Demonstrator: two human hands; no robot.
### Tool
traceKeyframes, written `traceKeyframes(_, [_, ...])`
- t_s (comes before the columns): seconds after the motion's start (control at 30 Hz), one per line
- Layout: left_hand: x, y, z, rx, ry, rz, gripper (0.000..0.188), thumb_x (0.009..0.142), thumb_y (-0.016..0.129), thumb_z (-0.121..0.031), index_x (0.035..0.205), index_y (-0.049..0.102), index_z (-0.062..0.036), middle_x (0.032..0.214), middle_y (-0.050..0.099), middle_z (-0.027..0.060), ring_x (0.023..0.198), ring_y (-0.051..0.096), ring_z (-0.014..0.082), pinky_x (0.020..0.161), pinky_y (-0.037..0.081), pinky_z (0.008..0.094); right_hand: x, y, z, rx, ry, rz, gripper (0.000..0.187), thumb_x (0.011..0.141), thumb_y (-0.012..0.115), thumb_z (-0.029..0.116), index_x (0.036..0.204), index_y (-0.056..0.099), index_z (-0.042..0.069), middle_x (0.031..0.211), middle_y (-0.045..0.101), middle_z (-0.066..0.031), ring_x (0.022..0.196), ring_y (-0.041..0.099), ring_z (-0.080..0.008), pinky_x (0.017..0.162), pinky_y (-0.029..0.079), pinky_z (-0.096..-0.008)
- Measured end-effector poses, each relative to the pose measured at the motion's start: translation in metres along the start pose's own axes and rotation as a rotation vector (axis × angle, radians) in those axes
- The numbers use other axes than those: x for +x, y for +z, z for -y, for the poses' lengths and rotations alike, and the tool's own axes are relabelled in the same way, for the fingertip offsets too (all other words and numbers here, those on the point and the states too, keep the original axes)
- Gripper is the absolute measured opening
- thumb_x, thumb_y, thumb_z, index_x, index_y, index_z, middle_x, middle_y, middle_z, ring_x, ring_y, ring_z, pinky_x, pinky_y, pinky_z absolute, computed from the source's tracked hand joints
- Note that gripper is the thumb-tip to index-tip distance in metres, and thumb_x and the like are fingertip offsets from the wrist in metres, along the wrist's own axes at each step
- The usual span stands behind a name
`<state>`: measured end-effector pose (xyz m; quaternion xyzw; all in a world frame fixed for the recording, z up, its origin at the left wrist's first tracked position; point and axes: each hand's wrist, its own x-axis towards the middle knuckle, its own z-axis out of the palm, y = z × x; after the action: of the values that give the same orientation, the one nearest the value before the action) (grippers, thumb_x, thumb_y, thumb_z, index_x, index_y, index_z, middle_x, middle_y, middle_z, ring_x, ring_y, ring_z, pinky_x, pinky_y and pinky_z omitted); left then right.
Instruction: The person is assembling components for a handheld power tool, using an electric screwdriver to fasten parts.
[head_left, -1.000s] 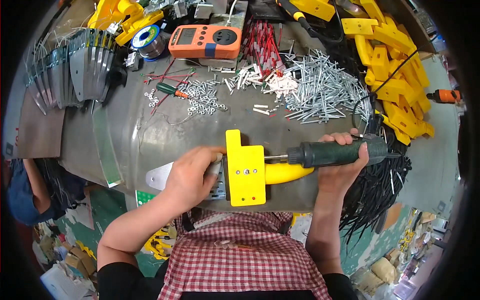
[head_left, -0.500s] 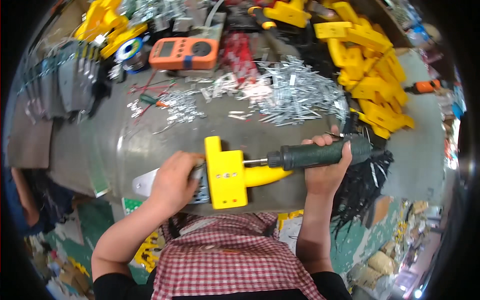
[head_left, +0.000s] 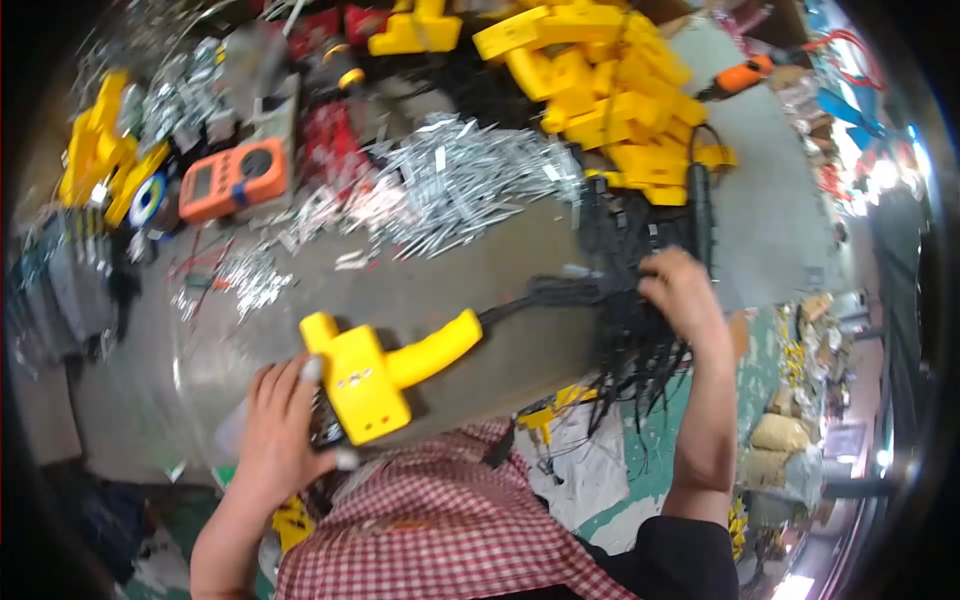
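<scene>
My left hand (head_left: 280,425) is wrapped round the grey and dark metal end of a tool with a yellow plastic housing (head_left: 362,385); fingers and palm hide most of that end. The housing's curved yellow handle points right, and a black cord (head_left: 505,312) runs from its tip towards a heap of black cables (head_left: 630,310). Over the heap's right side is my right hand (head_left: 685,290), its fingers loosely bent and apart from the tool, with nothing seen in them. Beyond it stands the dark electric screwdriver (head_left: 700,215), out of my grasp.
Across the bench lie a pile of silver metal pins (head_left: 460,185), small metal pieces (head_left: 255,275) and an orange multimeter (head_left: 235,180). Yellow plastic housings (head_left: 620,100) are heaped at the far right. Grey metal plates (head_left: 75,275) stand at the left, near a wire spool (head_left: 148,200).
My right hand has let go of the electric screwdriver and moved to the black cables. The yellow tool has turned, its handle tilting up to the right. The view has swung rightwards.
</scene>
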<state>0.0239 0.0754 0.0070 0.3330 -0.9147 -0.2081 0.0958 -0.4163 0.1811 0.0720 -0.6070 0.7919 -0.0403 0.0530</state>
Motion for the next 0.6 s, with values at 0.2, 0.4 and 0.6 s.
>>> traceKeyframes(0.2, [0.000,-0.018,0.002,-0.441,-0.067,-0.022,0.088,0.058,0.076,-0.016,0.133,0.032,-0.0030,0.114,0.049,0.0189,0.104,0.048,0.0343,0.091,0.039,0.0411,-0.024,0.054,0.039,-0.183,-0.190,-0.424,0.017,0.072,0.062,0.006,0.086,0.053,0.002,0.081,0.056,-0.0126,0.075,0.054,-0.0301,0.067,0.045,-0.0396])
traceKeyframes(0.4, [-0.019,-0.027,0.016,-1.415,-0.286,0.273,0.075,0.073,0.069,-0.016,0.133,0.028,0.0006,0.132,0.040,0.0106,0.122,0.037,0.0182,0.101,0.029,0.0342,-0.002,0.091,0.134,0.586,0.062,0.198,0.022,0.072,0.071,0.011,0.083,0.054,0.002,0.066,0.051,-0.0021,0.059,0.048,-0.0109,0.055,0.041,-0.0254])
traceKeyframes(0.6, [-0.044,-0.033,0.061,-1.502,-0.458,-0.044,0.042,0.085,0.055,-0.010,0.124,0.044,-0.0002,0.118,0.054,0.0084,0.108,0.051,0.0154,0.094,0.040,0.0319,0.036,0.071,0.185,1.160,-0.155,-0.072,0.013,0.079,0.057,0.001,0.091,0.051,0.001,0.091,0.056,-0.0055,0.086,0.052,-0.0135,0.080,0.041,-0.0269])
